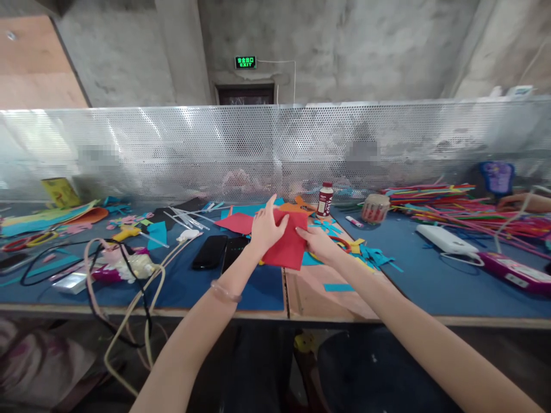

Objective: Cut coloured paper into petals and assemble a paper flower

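A folded red felt sheet point(286, 248) is held a little above the blue-covered table point(430, 287). My left hand point(264, 226) grips its upper left edge, thumb on top. My right hand point(317, 241) pinches its right edge. A second red sheet point(236, 222) lies flat just left of my left hand. Orange point(297, 206) and teal point(327, 226) cut paper pieces lie behind and to the right of the held sheet. A bead bracelet sits on my left wrist.
Two black phones point(210, 251) lie left of my hands. A dark bottle with a white cap point(325, 199) and a roll of tape point(374, 207) stand behind. Coloured sticks point(451, 203), a white power bank point(443, 239), cables point(129, 287) and a perforated metal screen point(172, 149) surround them.
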Available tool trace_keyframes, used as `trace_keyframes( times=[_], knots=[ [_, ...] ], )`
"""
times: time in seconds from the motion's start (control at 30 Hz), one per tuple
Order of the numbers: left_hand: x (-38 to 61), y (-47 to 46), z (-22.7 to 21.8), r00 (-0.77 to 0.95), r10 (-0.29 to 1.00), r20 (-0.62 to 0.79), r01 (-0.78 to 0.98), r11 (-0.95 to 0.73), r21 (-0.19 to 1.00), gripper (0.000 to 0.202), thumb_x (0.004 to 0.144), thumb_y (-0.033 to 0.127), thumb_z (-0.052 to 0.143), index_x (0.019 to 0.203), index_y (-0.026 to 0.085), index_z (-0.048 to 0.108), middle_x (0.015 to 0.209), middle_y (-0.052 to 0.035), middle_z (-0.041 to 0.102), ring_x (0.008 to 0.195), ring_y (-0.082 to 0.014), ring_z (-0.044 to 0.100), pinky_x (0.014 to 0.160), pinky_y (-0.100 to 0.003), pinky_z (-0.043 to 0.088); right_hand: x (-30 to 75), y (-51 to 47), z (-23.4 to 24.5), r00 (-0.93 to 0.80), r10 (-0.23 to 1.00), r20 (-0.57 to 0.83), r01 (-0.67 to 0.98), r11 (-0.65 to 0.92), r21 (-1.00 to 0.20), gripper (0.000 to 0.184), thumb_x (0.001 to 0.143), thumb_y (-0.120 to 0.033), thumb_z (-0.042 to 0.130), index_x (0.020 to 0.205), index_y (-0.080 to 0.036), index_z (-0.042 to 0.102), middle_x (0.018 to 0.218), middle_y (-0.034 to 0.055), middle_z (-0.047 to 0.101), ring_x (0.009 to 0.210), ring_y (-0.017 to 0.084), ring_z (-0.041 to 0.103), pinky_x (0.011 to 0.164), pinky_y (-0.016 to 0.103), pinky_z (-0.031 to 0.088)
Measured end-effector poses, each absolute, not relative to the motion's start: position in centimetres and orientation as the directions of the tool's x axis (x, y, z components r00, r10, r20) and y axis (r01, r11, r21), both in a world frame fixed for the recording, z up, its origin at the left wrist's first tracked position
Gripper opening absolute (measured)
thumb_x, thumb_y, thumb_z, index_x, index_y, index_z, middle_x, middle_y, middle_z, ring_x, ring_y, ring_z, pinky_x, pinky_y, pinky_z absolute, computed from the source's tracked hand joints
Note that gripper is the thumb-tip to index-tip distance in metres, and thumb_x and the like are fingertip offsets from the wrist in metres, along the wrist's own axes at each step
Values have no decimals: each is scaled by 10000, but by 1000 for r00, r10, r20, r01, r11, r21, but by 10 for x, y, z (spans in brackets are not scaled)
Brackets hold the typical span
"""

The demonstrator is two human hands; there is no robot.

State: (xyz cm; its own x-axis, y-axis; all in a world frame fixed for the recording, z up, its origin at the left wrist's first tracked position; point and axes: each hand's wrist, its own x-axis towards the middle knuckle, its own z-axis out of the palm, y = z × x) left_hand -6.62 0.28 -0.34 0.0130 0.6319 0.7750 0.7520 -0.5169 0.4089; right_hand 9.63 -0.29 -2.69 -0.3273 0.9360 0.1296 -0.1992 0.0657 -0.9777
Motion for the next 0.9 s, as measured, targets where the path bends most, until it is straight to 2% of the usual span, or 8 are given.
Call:
trace_keyframes(
  times=[0.07,0.13,0.2,0.27,0.6,0.77,0.83,0.9],
  knots=[
    [-66,-3,4,119,566,815,762,-579,291,563,831,483,590,1342,280,473,1344,-68,557,1280,-263,453,1103,-461,254,94,-9,-25,-404,910,92,-94,58,-994,214,837,-333,609,946,-157,660,905,82,718,777,201,682,720,346,564],
    [-66,-4,10,235,578,781,747,-622,236,305,827,474,603,1085,324,661,1252,-8,629,1260,-253,465,1144,-516,93,92,-13,-23,-457,886,76,-40,65,-997,230,837,-354,616,949,-159,664,914,78,715,802,202,681,744,358,561],
    [-67,-2,12,290,633,718,723,-637,269,165,836,436,605,848,314,715,1057,24,710,1134,-219,553,1139,-530,41,90,-16,-19,-497,866,60,-15,61,-998,242,831,-368,629,938,-155,666,935,80,712,831,198,678,769,357,557],
    [-70,2,14,272,680,681,701,-625,344,164,834,408,612,767,302,717,947,35,731,1028,-189,599,1133,-515,77,90,-18,-15,-524,851,28,12,40,-999,240,823,-367,645,915,-146,667,941,86,709,843,188,674,793,355,552],
    [-106,16,28,27,654,756,718,-538,441,170,841,385,598,806,290,734,910,15,746,964,-199,639,1067,-438,262,94,-34,-9,-646,762,-45,128,50,-990,282,807,-400,670,880,-128,662,854,96,716,777,210,698,820,413,578],
    [-109,19,25,-27,659,751,715,-512,476,164,837,387,610,796,275,723,956,-9,738,1036,-231,618,1099,-490,231,93,-38,-11,-605,795,-42,109,30,-994,234,799,-376,669,831,-143,673,735,116,711,724,255,709,764,470,582],
    [-106,19,23,-70,634,770,692,-525,495,188,838,414,607,926,279,703,1109,-26,700,1149,-240,564,1106,-501,241,94,-35,-15,-558,830,2,86,60,-995,235,801,-379,663,781,-145,658,714,122,709,672,253,705,731,460,587],
    [-104,19,19,-174,624,762,600,-547,585,387,828,462,610,1163,269,606,1299,-69,595,1244,-237,499,1072,-460,330,96,-29,-20,-506,860,61,51,101,-994,254,816,-399,638,777,-148,641,727,125,715,661,249,705,705,439,591]
  ],
)
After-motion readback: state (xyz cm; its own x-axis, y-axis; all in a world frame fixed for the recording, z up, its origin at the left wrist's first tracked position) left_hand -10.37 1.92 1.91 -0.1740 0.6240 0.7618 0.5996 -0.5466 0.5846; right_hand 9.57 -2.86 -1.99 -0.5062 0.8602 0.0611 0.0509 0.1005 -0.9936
